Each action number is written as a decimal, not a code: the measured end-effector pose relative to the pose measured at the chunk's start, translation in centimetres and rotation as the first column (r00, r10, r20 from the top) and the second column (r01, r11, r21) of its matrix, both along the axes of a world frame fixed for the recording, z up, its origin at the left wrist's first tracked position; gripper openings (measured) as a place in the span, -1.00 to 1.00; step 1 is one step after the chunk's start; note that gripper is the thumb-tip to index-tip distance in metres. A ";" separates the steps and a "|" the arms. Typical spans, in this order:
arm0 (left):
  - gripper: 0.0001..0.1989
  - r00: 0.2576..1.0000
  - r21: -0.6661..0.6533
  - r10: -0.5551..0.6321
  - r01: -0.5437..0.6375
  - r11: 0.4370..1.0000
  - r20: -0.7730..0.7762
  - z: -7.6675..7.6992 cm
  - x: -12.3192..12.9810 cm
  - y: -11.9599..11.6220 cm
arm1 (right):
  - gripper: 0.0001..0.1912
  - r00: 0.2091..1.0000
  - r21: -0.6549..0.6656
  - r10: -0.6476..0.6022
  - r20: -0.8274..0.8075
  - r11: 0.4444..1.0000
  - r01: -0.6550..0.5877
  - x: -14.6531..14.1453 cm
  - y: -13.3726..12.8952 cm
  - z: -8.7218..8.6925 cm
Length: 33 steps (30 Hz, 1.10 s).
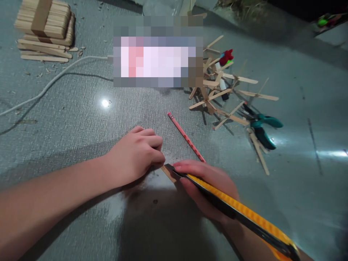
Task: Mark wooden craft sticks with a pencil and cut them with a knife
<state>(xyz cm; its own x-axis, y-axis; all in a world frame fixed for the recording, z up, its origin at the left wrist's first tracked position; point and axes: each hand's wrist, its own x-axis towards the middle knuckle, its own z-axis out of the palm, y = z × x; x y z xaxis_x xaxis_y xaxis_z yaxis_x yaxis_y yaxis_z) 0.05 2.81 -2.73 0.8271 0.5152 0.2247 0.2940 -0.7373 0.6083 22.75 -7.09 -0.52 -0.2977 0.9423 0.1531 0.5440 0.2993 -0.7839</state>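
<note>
My left hand (140, 152) is closed at the centre, its curled fingers on the upper end of a small wooden stick (169, 173). My right hand (209, 188), just to the right, is wrapped round a yellow and black utility knife (236, 208). The knife's dark blade points up and left and lies at the stick, close to my left fingertips. The stick's lower end runs under the knife and my right fingers, so part of it is hidden. A red patterned pencil (186, 137) lies on the table just above my right hand.
Bundled craft sticks (53, 20) and loose ones (45, 50) lie at the back left. A white cable (51, 81) runs to a blurred bright device (157, 61). Crossed-stick pieces (209, 98), a red object (226, 57) and green-handled pliers (262, 130) are at the right.
</note>
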 end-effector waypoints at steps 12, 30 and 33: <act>-0.78 1.000 -0.007 0.007 -0.007 1.000 -0.017 0.0 0.1 0.1 | -0.71 0.998 0.004 0.027 -0.053 1.000 -0.027 0.0 0.1 0.0; -0.80 1.000 -0.019 0.005 -0.006 1.000 -0.014 0.1 0.1 0.1 | -0.71 0.998 0.007 0.040 -0.042 0.999 -0.040 -0.3 0.1 0.0; -0.81 1.000 -0.017 0.002 -0.002 1.000 -0.004 0.0 0.1 0.1 | -0.69 0.998 0.001 0.045 -0.042 0.999 -0.045 -0.3 0.0 0.0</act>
